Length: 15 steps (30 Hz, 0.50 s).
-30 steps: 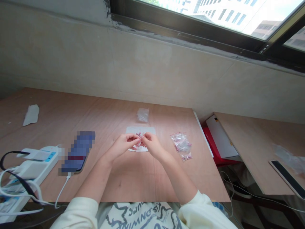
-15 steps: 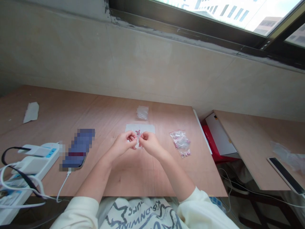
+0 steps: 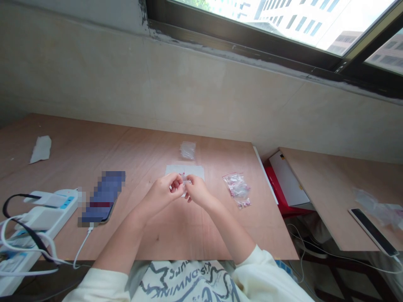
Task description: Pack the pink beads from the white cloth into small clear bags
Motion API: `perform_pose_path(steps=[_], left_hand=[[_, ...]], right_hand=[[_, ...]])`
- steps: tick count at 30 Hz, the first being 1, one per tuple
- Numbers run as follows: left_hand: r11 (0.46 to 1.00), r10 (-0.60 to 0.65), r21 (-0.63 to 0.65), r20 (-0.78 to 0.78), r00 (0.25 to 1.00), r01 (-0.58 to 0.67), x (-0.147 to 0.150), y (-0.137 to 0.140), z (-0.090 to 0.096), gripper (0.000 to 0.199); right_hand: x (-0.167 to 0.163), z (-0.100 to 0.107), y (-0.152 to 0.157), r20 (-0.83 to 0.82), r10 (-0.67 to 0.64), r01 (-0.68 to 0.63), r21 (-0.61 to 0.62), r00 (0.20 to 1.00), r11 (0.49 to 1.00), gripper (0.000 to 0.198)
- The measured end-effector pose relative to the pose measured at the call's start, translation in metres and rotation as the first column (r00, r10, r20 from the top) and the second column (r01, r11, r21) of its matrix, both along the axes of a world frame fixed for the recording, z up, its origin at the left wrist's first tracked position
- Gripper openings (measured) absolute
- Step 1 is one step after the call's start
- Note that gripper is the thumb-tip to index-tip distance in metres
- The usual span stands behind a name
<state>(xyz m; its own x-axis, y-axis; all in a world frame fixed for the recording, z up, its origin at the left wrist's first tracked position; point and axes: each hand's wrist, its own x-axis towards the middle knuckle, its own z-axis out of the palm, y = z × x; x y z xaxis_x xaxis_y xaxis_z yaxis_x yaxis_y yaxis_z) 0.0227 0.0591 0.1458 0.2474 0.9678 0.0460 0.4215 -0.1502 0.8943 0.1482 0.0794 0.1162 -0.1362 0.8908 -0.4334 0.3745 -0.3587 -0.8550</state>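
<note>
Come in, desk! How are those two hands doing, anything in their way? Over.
Left hand and right hand close together over white sheet. Pale item between them, too small to identify. Clear bag with reddish bits off right, not blocking.

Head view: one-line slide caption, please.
Hands close together over a white sheet on a wooden table, between a phone and a plastic bag.

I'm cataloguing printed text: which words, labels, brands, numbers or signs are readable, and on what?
Nothing reads surely.
Shirt: large dark lettering, curved and partly cut off.
Phone: screen pixelated, unreadable.
Power strip: any markings too small.
White sheet: no legible text.
Plastic bag on the right: none legible.
</note>
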Motion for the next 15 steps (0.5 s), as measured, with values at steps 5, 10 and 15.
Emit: perform_pose_path(steps=[5,10,15], left_hand=[[0.97,0.153,-0.212,0.144,0.978,-0.121,-0.015,0.01,-0.016,0.029],[0.891,0.088,-0.449,0.323,0.942,0.07,-0.02,0.011,-0.046,0.036],[0.839,0.267,-0.542,0.497,0.825,0.055,-0.022,0.01,-0.076,0.031]], right_hand=[[0.007,0.001,0.008,-0.157,0.0,-0.006,-0.037,0.988,0.999,0.02],[0.004,0.003,0.011,-0.346,0.165,-0.2,-0.067,0.923,0.978,0.018],[-0.005,-0.021,0.012,-0.292,-0.054,0.013,-0.142,0.955,0.99,0.014]])
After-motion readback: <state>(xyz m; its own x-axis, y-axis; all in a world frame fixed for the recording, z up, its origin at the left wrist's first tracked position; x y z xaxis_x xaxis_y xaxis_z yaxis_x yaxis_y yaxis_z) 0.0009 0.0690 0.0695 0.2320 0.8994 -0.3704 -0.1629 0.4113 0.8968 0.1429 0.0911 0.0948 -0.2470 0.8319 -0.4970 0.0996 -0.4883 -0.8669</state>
